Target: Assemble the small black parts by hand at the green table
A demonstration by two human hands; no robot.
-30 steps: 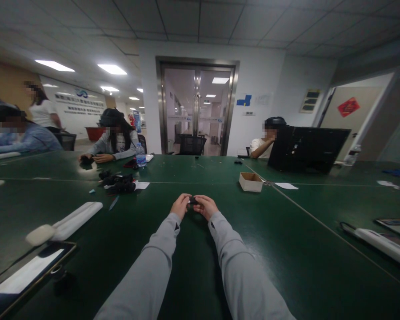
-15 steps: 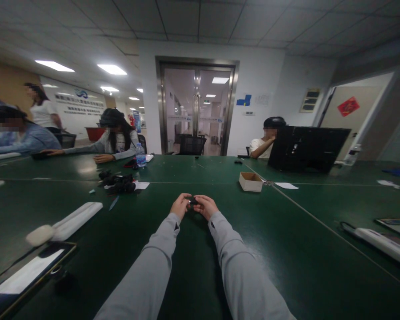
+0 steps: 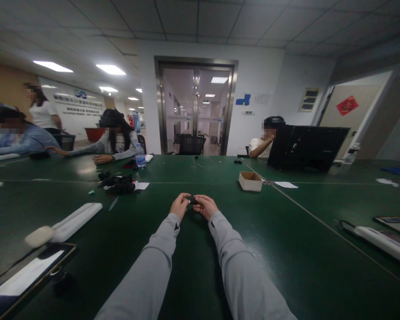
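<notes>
Between my two hands is a small dark object (image 3: 192, 202) with a shiny end on its left side; it is too small for me to tell its kind. My left hand (image 3: 179, 206) pinches its left end between thumb and fingers. From the other side, my right hand (image 3: 205, 206) grips the right end the same way. Both hands are held close together just above the green table (image 3: 200, 249), and the fingers partly cover the object.
An open cardboard box (image 3: 250, 182) stands ahead to the right. Tangled black items (image 3: 118, 183) and a water bottle (image 3: 140, 156) are ahead left. A phone (image 3: 30, 271) and white power strip (image 3: 76, 222) lie left. A black monitor (image 3: 306, 149) stands at far right. Several people sit around.
My hands and the small dark object stay almost in place. At the far left, a seated person's hand has drawn back from a dark item on the table.
</notes>
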